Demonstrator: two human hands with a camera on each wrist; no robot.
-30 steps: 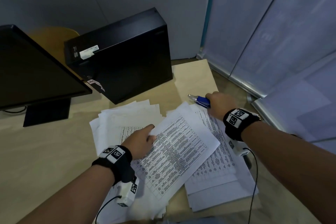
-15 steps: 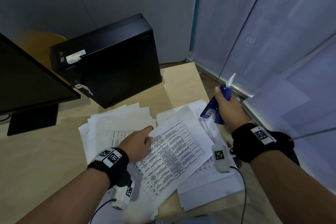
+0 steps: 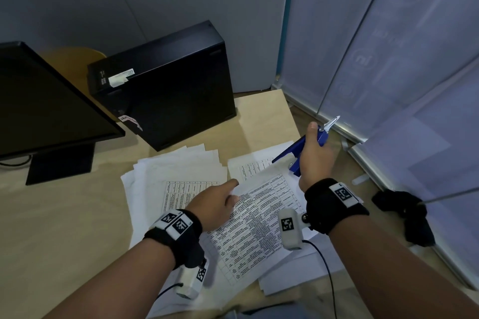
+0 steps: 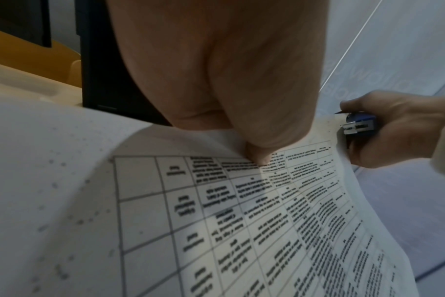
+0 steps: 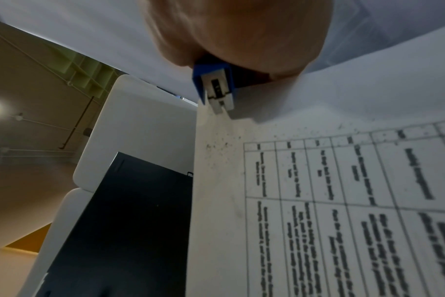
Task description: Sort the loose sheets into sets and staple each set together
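Observation:
A printed table sheet (image 3: 255, 224) lies tilted across two piles of loose sheets, one on the left (image 3: 181, 168) and one on the right (image 3: 305, 269). My left hand (image 3: 216, 201) holds that sheet (image 4: 280, 221) near its upper edge. The thumb (image 4: 258, 155) is pressed on top, and the other fingers are hidden. My right hand (image 3: 315, 160) grips a blue stapler (image 3: 298, 149) just above the sheet's far corner. In the right wrist view the stapler (image 5: 216, 88) has its metal nose at the corner of the sheet (image 5: 343, 201).
A black computer case (image 3: 168, 90) stands behind the papers, with a dark monitor (image 3: 44, 101) at the left. The wooden table (image 3: 51, 215) ends just right of the right pile. Roll-up banners (image 3: 388, 59) and a black object on the floor (image 3: 404, 212) are beyond.
My right hand picked the stapler up from the table behind the papers and brought it down to the sheet's far corner. My left hand stayed on the sheet.

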